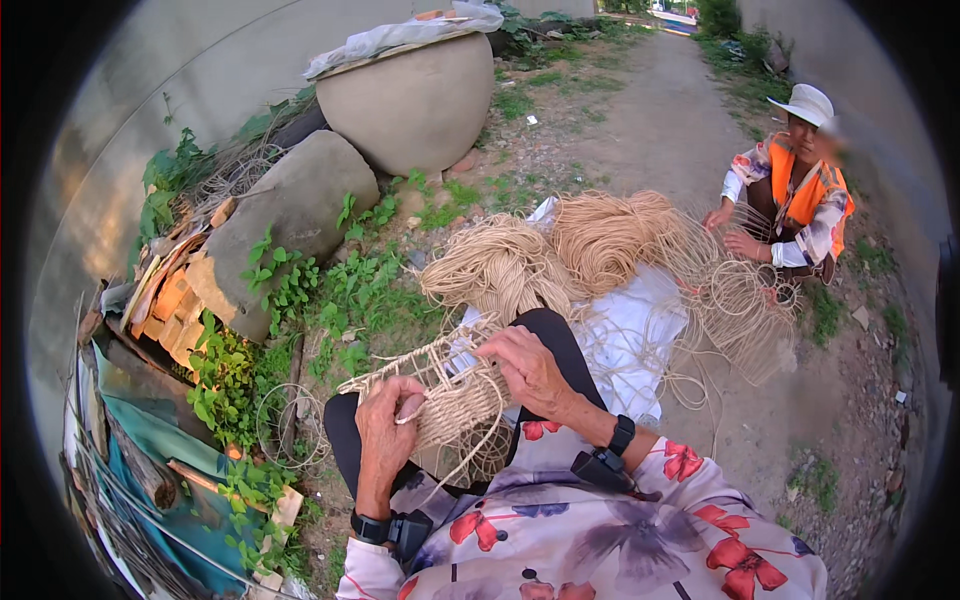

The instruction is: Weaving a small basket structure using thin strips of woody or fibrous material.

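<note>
On my lap rests a partly woven basket [455, 418] of tan twisted cord, with close rows on the near side and open frame bars at the far side. My left hand [388, 425] is closed at its left end, a pale cord showing by the thumb. Bent fingers of my right hand [532, 372] pinch the basket's upper right edge; the fingertips are partly hidden. A loose strand [468, 462] trails down from the weaving between my knees. Just beyond, two big bundles of cord, one pale [500, 265] and one browner [610, 238], lie on a white sheet [630, 325].
A person in an orange vest [800, 195] crouches at the right, hands at loose cord coils [745, 300]. A large covered clay vat [410, 105] and a toppled one [295, 210] stand by the left wall. Planks, green cloth [150, 410] and a wire hoop [290, 425] lie left.
</note>
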Tool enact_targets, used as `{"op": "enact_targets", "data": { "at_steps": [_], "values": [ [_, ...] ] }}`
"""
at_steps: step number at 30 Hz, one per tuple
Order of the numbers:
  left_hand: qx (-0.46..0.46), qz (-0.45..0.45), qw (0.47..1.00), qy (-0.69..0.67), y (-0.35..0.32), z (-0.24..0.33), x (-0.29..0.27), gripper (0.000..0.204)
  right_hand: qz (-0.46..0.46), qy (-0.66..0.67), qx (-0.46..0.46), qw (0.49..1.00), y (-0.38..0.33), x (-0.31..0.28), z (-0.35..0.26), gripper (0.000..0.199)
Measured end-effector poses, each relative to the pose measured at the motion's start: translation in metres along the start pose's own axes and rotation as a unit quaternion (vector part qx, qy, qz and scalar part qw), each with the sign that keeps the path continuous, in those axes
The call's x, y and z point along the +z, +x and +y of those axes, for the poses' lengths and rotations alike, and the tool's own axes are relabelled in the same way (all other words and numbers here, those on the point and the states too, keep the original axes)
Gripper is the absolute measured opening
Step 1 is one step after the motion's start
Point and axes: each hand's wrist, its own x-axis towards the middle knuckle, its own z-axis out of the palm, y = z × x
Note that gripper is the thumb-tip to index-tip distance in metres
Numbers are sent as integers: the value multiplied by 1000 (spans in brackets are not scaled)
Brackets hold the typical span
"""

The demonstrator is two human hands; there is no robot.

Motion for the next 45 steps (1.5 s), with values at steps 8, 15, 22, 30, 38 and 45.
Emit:
{"op": "enact_targets", "data": {
  "at_steps": [8,15,22,30,38,45],
  "values": [
    [-6,-18,1000,-19,-2,3,-1,8,-88,-7,-23,996,-7,-11,9,34],
    [0,-17,1000,-9,-1,0,-4,9,-81,118,126,982,-10,-45,39,49],
    [98,-153,977,109,8,28,-25,41,-255,-38,54,965,-21,-47,32,96],
    [97,-134,972,165,13,42,-16,57,-197,-38,69,977,-24,-46,48,84],
    [88,-131,969,191,0,38,-24,53,-204,-45,13,978,-26,-27,45,79],
    [81,-51,994,48,-4,29,-22,22,-195,-49,39,979,-29,-29,53,90]
  ]
}}
